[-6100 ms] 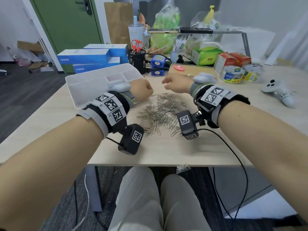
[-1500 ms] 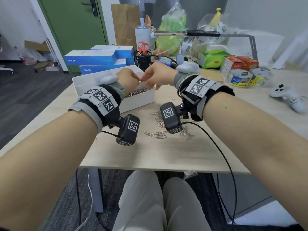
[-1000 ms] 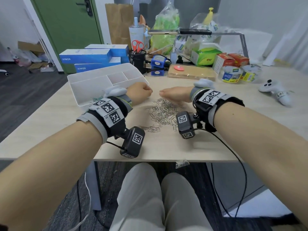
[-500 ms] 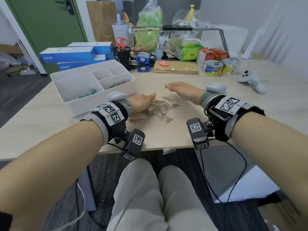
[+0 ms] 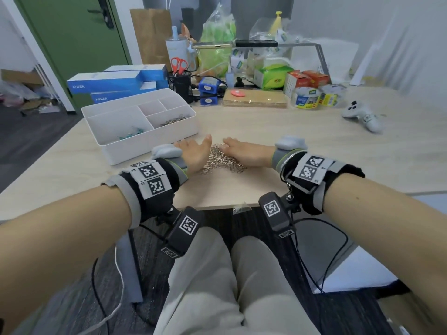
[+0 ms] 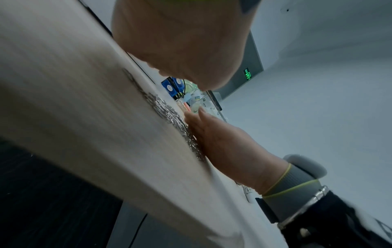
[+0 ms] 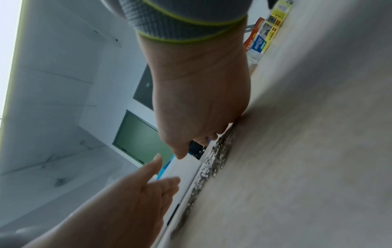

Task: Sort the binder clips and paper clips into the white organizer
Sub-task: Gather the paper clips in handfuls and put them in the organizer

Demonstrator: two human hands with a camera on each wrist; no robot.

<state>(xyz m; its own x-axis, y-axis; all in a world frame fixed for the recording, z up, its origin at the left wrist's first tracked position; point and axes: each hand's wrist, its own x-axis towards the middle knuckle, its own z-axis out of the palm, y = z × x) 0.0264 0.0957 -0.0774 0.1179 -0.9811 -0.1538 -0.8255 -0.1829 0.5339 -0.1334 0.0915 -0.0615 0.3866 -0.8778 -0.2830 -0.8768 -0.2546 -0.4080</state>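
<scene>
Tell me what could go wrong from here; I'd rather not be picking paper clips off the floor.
1. The paper clip pile lies near the table's front edge, so raking it between the left hand and right hand might push clips off.
2. A loose handful carried to the white organizer may shed clips or land among the teal binder clips.

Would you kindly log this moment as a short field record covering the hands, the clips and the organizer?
left hand: open, edge-on beside the pile
right hand: open, flat against the pile's other side
loose paper clips: heaped on the table between both hands
white organizer: left of the hands
organizer contents: paper clips in right compartment, teal binder clips in the large one
</scene>
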